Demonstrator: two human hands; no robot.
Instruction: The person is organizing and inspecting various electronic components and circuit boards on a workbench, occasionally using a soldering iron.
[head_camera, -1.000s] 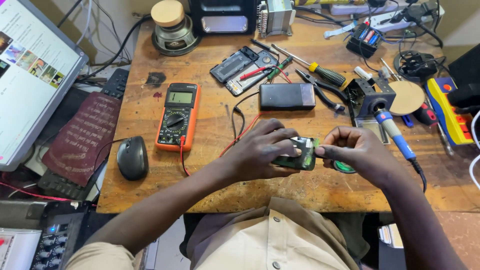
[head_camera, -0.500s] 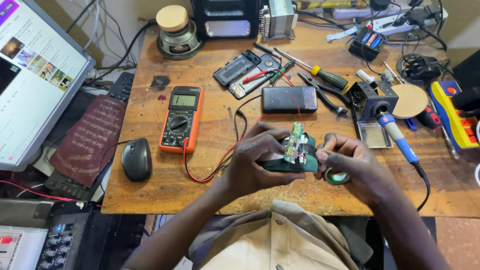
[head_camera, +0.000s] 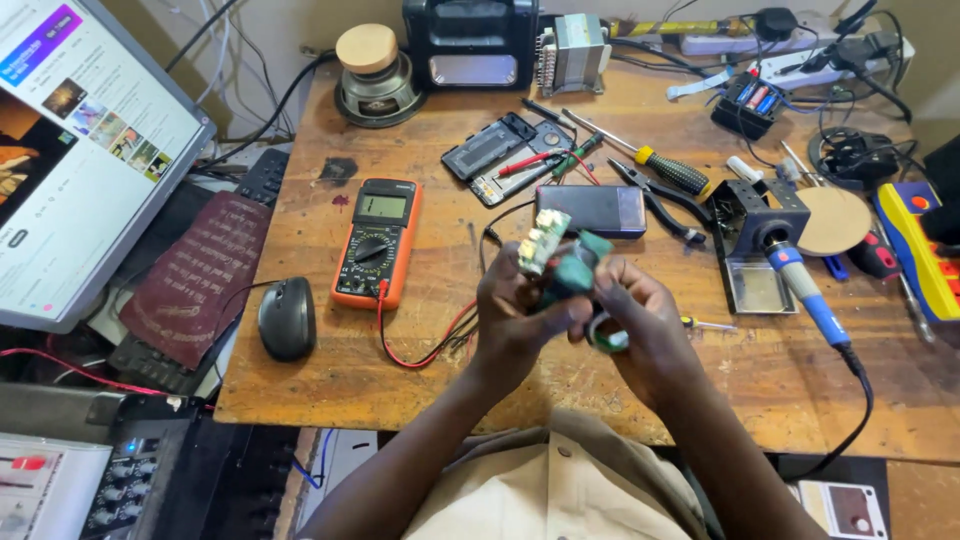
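- The left hand (head_camera: 515, 320) and the right hand (head_camera: 640, 330) hold a small green circuit board (head_camera: 560, 262) up between them, above the front middle of the wooden workbench (head_camera: 420, 370); the board is tilted, its component side turned up and to the left
- The left fingers are clamped on the board's lower edge and the thumb presses across its front; the right fingers curl round its right side, and a small roll of tape (head_camera: 607, 335) sits tucked under the right palm
- Judging by the layout, the work looks to be in an inspection stage; the board is out in the open and in hand, yet the soldering iron (head_camera: 800, 285) rests in its stand (head_camera: 750, 215), and the orange multimeter (head_camera: 377, 240) lies flat with its red lead (head_camera: 420, 345) trailing loose; no probing or soldering shows as done, so testing or repair seems left
- A dark power bank (head_camera: 592, 208), a yellow-handled screwdriver (head_camera: 665, 168) and black pliers (head_camera: 655, 200) lie just behind the hands, untouched; a mouse (head_camera: 287, 317) sits near the left edge
- Against the earlier frames: a second ago the board lay low and nearly flat by the bench between the hands; it is now raised and turned on edge, and the hands have closed in tighter about it; the tools on the bench have not moved
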